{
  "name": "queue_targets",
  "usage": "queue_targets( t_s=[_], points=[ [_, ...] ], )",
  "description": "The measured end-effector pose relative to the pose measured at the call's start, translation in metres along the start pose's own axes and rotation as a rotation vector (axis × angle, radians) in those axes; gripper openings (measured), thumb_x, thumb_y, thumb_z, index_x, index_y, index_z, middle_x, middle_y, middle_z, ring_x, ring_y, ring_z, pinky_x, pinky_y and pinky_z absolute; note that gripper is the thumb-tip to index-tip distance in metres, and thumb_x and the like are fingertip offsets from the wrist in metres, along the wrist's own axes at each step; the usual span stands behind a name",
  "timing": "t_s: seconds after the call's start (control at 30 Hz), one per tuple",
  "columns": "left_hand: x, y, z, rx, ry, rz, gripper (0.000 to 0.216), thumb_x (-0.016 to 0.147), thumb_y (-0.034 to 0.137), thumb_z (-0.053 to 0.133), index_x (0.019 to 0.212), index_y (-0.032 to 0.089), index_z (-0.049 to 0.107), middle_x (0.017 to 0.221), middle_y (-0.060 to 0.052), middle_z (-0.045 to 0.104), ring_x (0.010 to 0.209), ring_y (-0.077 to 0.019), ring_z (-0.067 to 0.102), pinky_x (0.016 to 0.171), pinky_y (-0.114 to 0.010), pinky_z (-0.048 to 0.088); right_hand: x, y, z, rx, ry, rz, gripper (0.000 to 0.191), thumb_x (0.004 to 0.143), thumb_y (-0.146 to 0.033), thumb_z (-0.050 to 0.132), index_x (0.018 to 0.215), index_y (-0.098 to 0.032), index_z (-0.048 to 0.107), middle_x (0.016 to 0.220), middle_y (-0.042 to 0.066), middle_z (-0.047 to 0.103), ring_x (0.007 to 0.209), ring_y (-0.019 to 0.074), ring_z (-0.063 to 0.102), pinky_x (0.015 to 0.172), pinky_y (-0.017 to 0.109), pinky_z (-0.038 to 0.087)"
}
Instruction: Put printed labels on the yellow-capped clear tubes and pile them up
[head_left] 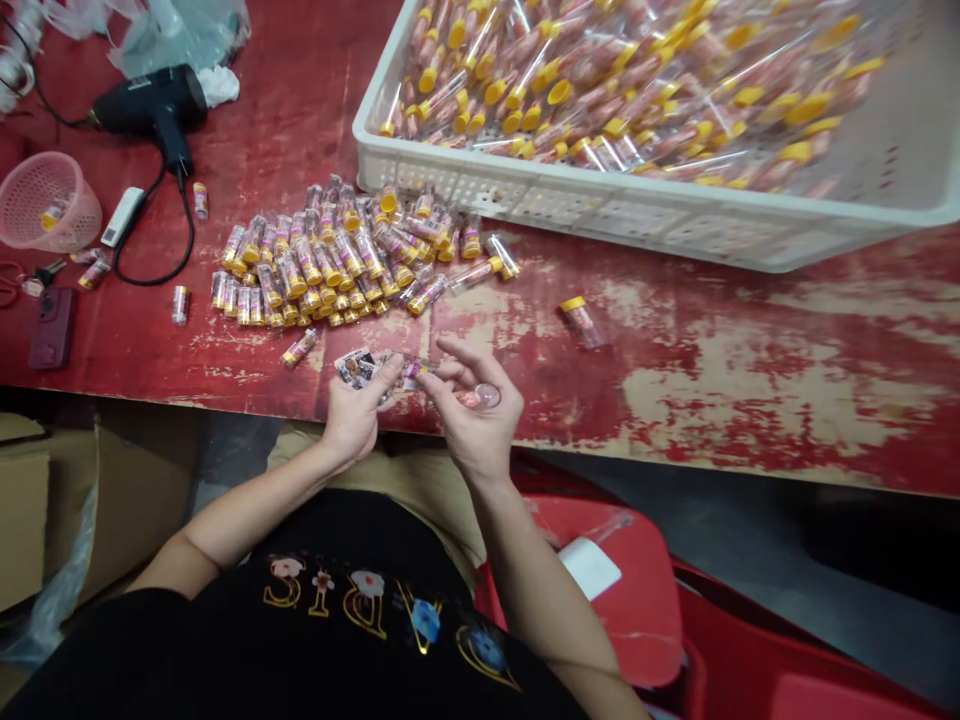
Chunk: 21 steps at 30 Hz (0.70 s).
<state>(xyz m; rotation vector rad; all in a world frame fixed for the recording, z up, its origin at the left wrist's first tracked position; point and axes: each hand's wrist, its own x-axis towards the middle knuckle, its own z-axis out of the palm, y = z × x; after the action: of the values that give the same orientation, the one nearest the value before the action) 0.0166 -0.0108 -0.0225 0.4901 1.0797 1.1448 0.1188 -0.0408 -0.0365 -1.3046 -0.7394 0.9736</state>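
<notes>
Before the left end of the white crate (592,200), our left hand (354,415) pinches glossy printed pieces (355,369); our right hand (484,425) grips a transparent, round-ended tube (489,396), pinkish inside, its thumb at purple-printed film (412,370). Beyond, yellow-capped tubes (319,262) heap beside the crate.

The flat printed pieces (355,368), dark and white, were held just on the near side of the pile of yellow-capped tubes (322,262). The clear tube (487,396), pinkish inside, was held on its side, near that pile's front right, rounded end showing, its other end hidden.
</notes>
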Motion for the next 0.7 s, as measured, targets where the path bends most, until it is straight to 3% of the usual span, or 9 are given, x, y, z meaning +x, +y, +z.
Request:
queue_targets(
  t_s=[0.13,0.2,0.3,0.4,0.57,0.7],
  points=[
    [0.004,-0.002,0.001,-0.013,0.047,0.054,0.053,0.056,0.046,0.092,0.06,0.015,0.049,0.053,0.008,0.047,0.044,-0.0014,0.038,0.04,-0.017,0.025,0.002,0.006,0.001,0.016,-0.005,-0.014,0.037,0.082,-0.046,0.074,0.108,-0.021,0.066,0.069,-0.004,0.057,0.055,0.0071,0.05,0.058,0.022,0.05],
    [0.007,0.0,0.0,-0.007,0.054,0.044,0.057,0.054,0.05,0.092,0.061,0.016,0.046,0.052,0.009,0.045,0.043,-0.0013,0.037,0.039,-0.017,0.024,0.001,0.006,-0.009,-0.001,-0.054,-0.042,0.039,0.088,-0.049,0.065,0.117,-0.023,0.061,0.088,0.001,0.061,0.064,0.0089,0.056,0.061,0.024,0.052],
    [0.01,0.005,-0.002,-0.011,0.04,0.019,0.06,0.052,0.049,0.093,0.063,0.017,0.044,0.054,0.009,0.044,0.043,-0.0012,0.036,0.039,-0.017,0.022,-0.006,-0.004,-0.028,-0.203,-0.116,-0.149,0.036,0.092,-0.042,0.06,0.125,-0.026,0.059,0.115,0.008,0.059,0.092,0.0151,0.062,0.082,0.033,0.057],
    [0.01,0.01,-0.003,-0.007,-0.001,0.006,0.06,0.053,0.05,0.092,0.064,0.017,0.044,0.054,0.009,0.043,0.043,-0.0009,0.035,0.04,-0.017,0.021,-0.015,-0.016,-0.038,-0.343,-0.13,-0.292,0.05,0.087,-0.031,0.069,0.134,-0.026,0.053,0.108,0.007,0.062,0.096,0.0177,0.063,0.087,0.035,0.057],
    [0.011,0.011,-0.002,-0.01,-0.087,-0.051,0.06,0.054,0.051,0.092,0.064,0.017,0.043,0.054,0.009,0.043,0.043,-0.0009,0.035,0.04,-0.016,0.021,-0.018,-0.021,-0.04,-0.44,-0.076,-0.536,0.031,0.079,-0.016,0.076,0.108,-0.024,0.066,0.095,0.004,0.068,0.088,0.0181,0.066,0.079,0.033,0.056],
    [0.014,0.012,-0.003,0.023,-0.128,-0.086,0.061,0.052,0.053,0.092,0.063,0.017,0.043,0.053,0.008,0.045,0.043,-0.0014,0.035,0.04,-0.017,0.02,-0.017,-0.024,-0.044,-0.501,-0.043,-0.641,0.04,0.076,-0.011,0.079,0.112,-0.025,0.069,0.097,0.005,0.072,0.087,0.0188,0.069,0.077,0.034,0.058]
  ],
)
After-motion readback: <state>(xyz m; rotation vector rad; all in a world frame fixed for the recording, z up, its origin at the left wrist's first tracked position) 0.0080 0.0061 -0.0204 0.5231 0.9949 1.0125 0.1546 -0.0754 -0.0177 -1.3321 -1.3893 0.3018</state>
